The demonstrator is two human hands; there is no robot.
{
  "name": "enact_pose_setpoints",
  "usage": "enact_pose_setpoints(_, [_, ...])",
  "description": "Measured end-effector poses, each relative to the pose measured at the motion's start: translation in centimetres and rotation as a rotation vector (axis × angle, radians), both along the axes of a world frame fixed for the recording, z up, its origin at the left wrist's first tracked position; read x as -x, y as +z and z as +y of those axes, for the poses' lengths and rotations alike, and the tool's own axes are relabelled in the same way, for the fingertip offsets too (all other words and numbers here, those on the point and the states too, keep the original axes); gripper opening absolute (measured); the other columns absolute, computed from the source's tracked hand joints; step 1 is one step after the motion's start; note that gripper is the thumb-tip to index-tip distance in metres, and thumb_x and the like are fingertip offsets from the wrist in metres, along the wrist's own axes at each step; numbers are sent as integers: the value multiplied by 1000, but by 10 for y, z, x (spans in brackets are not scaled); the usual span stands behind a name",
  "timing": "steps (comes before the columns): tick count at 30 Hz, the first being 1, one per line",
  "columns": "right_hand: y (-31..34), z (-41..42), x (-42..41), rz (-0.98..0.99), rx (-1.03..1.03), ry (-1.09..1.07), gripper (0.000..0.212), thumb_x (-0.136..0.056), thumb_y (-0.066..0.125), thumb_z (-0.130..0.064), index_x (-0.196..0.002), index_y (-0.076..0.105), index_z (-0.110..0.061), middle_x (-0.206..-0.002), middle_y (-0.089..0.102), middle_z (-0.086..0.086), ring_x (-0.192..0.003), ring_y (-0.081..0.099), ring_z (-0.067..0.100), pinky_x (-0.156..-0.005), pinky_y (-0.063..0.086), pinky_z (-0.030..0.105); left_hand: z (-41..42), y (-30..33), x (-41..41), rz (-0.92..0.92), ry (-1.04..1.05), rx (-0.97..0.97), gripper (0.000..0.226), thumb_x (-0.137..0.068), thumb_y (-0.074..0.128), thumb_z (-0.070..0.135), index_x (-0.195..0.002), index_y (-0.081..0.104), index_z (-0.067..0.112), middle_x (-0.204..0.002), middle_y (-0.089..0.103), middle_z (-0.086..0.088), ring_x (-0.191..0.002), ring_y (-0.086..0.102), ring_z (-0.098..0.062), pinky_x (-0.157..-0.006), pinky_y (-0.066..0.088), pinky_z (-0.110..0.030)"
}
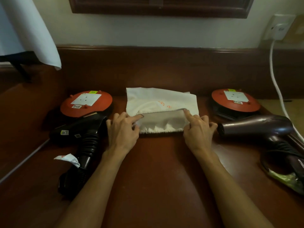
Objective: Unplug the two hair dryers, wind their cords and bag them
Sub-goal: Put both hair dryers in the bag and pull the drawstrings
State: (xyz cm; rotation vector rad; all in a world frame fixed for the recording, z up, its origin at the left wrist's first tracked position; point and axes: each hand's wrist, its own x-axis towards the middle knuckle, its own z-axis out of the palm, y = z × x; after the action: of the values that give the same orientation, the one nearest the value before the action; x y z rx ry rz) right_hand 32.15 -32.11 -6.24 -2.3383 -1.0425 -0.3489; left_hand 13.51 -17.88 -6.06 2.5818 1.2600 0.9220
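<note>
On the dark wooden bench [156,170] our white cloth bag [161,101] lies at the middle, between the black hair dryer [82,134] and the purple hair dryer [256,125]. Our left hand [122,129] and right hand [198,129] pinch its open mouth, fingers [187,115] holding the hem apart.

White cloth bag [162,102] lies flat mid-table [158,170], mouth toward the viewer and held open. Upper lip is lifted by the left hand [122,129] and the right hand [198,129], index fingers hooked under the hem. Black hair dryer [82,134] is laid left of the bag, cord wound below its handle, paper tag [68,159] attached. Dark purple hair dryer [256,125] is laid right. An orange socket reel [86,103] is seen behind the black dryer, a second reel [235,100] behind the purple one. White cable [276,83] hangs from wall plug [279,31].
</note>
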Motion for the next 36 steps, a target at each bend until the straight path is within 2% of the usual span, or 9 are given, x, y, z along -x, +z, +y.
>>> enact_pose_setpoints(3, [5, -7, -11, 60, 7, -84, 72, -90, 59, -13, -155, 32, -25, -127, 61, 3, -120, 45, 26, -105, 26, 51, 6, 12, 7, 58, 31, 81, 93, -83, 82, 35, -159, 29, 36, -124, 50, -5, -120, 46, -27, -99, 39, -42])
enact_pose_setpoints(6, [4, -13, -13, 16, -3, -31, 67, -89, 57, -9, -151, 41, -30, -122, 59, 3, -116, 45, 24, -106, 25, 49, 0, 10, 9, -15, -13, -3, 80, -87, 73, 12, -156, 39, 33, -117, 55, -5, -113, 51, -25, -93, 41, -41])
enact_pose_setpoints(10, [4, -15, -18, -18, -59, -1, 33, -95, 56, -8, -120, 71, -23, -111, 67, 3, -107, 52, 23, -103, 27, 47, 0, 10, 13, -208, -166, 38, 31, -89, 64, -5, -103, 67, 23, -103, 59, 0, -93, 59, -18, -72, 53, -28])
enact_pose_setpoints(14, [9, -22, -26, -9, -109, -71, 23, -93, 59, -8, -111, 72, -14, -110, 67, 6, -107, 53, 25, -100, 29, 45, 3, 10, 19, -143, -250, 69, 36, -91, 62, -7, -74, 61, 25, -103, 59, 2, -98, 58, -17, -70, 46, -19])
enact_pose_setpoints(17, [15, -25, -25, -18, -80, -84, 34, -90, 62, -10, -124, 65, -13, -116, 61, 7, -112, 49, 26, -102, 29, 48, 3, 12, 19, -78, -189, 18, 32, -93, 63, -2, -102, 80, 24, -115, 62, -1, -109, 53, -20, -86, 49, -33])
enact_pose_setpoints(23, [22, -26, -23, -21, 3, -56, 39, -88, 67, -18, -126, 62, -14, -128, 57, 6, -125, 42, 27, -105, 26, 50, 3, 17, 23, 90, -94, 29, 67, -87, 75, 22, -149, 52, 32, -132, 52, -4, -122, 47, -23, -98, 44, -41])
enact_pose_setpoints(26, [23, -31, -26, -42, -134, -78, 17, -90, 66, -17, -105, 74, -14, -104, 71, 4, -112, 51, 25, -99, 24, 45, 2, 17, 23, 14, -99, 20, 74, -84, 79, 25, -151, 48, 31, -121, 55, -2, -112, 54, -20, -86, 52, -37])
enact_pose_setpoints(29, [27, -36, -29, -38, -172, -88, 13, -93, 64, -15, -100, 75, -13, -97, 72, 5, -109, 52, 27, -97, 24, 45, 3, 17, 27, -173, -79, 4, 51, -91, 71, 11, -141, 61, 18, -113, 63, -4, -102, 62, -22, -73, 59, -36])
enact_pose_setpoints(36, [31, -51, -33, -169, -76, -73, 13, -89, 66, -12, -99, 74, -18, -101, 68, 3, -113, 51, 29, -97, 26, 52, -7, 16, 32, -377, -65, 71, 45, -86, 75, -1, -130, 68, 4, -119, 72, -12, -106, 69, -24, -80, 53, -20])
